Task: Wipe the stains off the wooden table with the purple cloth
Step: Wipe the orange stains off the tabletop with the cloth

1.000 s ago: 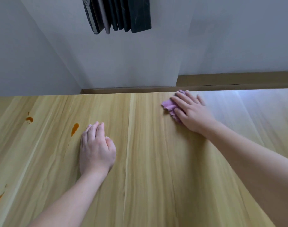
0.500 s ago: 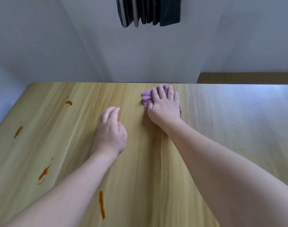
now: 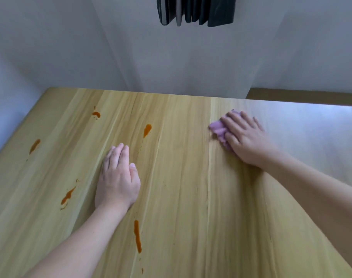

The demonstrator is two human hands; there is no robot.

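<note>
Wooden table [image 3: 191, 197] w/ 5 stains [image 3: 137, 235], grey wall [image 3: 50, 47]; L fingers [image 3: 119, 155] flat, R fingers [image 3: 237, 121] press purple cloth [image 3: 217, 127].

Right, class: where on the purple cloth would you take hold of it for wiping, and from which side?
Take the purple cloth from above, palm down on its bunched middle, as the right hand does. It lies crumpled and low on the wooden table, so flat fingers likely pin it best.

On the worktop [image 3: 181, 197] I see the left hand [image 3: 117, 183] lying flat left of centre, stains [image 3: 147, 129] beyond it, to its left and nearer me, while the right hand [image 3: 249, 143], well apart to the right and farther back, rests on the cloth [image 3: 218, 128].
</note>
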